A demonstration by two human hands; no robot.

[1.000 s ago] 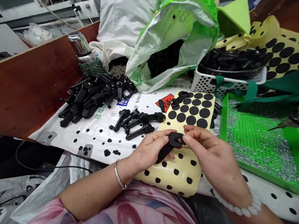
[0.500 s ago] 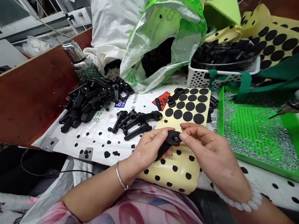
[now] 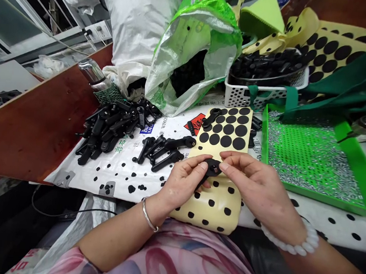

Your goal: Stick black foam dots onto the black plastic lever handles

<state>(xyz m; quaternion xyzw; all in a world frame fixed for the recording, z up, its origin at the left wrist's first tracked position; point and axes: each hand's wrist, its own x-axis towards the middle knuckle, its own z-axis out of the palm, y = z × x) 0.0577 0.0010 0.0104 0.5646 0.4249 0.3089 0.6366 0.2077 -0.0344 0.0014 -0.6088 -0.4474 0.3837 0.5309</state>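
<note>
My left hand [image 3: 187,179] is closed round a black plastic crank handle [image 3: 202,181], thumb on top, the handle slanting down under the fingers. At its upper end lies a flat round black sticker [image 3: 212,168], through which a small metal-coloured bit shows. Thumb and forefinger of my right hand [image 3: 252,179] pinch the right edge of this sticker. Both hands are above a yellow backing sheet [image 3: 191,214] with rows of round black stickers [image 3: 226,141] on its far part. One more crank handle [image 3: 211,118] lies across the sheet's far left corner.
To the left are a few loose crank handles [image 3: 167,159] and a large pile of them [image 3: 112,125]. A green tray [image 3: 264,141] of small metal pins stands right, near a drill-like tool [image 3: 350,130]. Behind are a white basket [image 3: 236,94] and a green-white sack [image 3: 164,65].
The view has shifted slightly. The sticker and the crank's end are tilted a little more away; both hands keep their hold, nearly in the same place.
</note>
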